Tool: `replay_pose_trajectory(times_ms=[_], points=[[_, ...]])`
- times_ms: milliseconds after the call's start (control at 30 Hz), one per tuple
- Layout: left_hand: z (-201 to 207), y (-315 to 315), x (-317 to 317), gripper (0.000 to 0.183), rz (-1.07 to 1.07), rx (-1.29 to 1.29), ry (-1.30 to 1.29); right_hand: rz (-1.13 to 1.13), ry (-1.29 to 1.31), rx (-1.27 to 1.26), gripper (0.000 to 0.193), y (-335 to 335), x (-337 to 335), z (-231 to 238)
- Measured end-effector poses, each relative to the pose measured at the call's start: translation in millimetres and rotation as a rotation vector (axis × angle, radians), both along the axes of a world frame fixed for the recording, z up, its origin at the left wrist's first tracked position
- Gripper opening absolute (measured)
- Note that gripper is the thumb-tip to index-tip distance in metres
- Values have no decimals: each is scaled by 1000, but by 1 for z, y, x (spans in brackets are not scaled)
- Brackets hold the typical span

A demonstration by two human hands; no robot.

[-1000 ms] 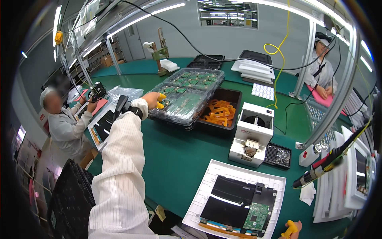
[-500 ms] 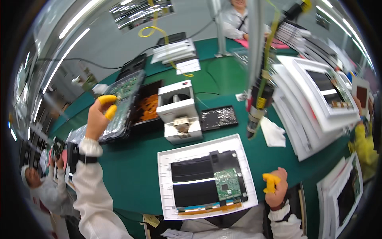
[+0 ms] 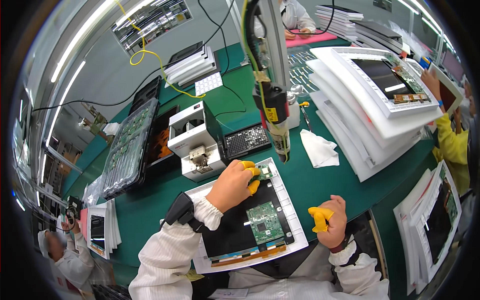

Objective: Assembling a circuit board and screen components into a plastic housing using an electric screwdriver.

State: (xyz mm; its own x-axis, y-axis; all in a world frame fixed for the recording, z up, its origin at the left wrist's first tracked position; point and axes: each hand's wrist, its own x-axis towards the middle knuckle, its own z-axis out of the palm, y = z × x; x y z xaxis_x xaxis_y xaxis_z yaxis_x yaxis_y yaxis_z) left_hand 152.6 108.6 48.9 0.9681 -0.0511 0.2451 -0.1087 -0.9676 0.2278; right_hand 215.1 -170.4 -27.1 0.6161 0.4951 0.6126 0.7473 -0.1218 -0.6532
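A white foam tray [image 3: 290,210] lies on the green bench in front of me, holding a black panel [image 3: 235,230] with a green circuit board [image 3: 264,223] on it. My left hand [image 3: 233,185], with yellow finger cots, holds a small green circuit board [image 3: 264,171] over the tray's far corner. My right hand [image 3: 331,221] hovers off the tray's right edge with fingers curled, yellow cots on thumb and forefinger, nothing in it.
A hanging electric screwdriver [image 3: 274,117] dangles just beyond the tray. A white dispenser machine [image 3: 192,145], a black screw tray [image 3: 246,141], trays of green boards [image 3: 129,145], a white cloth [image 3: 320,149] and stacked foam trays [image 3: 370,100] surround it. Other people work at left, right and far side.
My left hand came back from the far board trays to the near tray, now holding a small board. My view swung right and down.
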Motion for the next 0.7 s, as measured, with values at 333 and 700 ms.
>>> replay_pose_trajectory(times_ms=[333, 700], points=[[-18, -3, 15, 27, 24, 60, -21, 14, -22, 10, 27, -4, 6, -2], [-23, -2, 14, 24, 73, 56, 5, 16, -15, 16, 27, -3, 5, 0]])
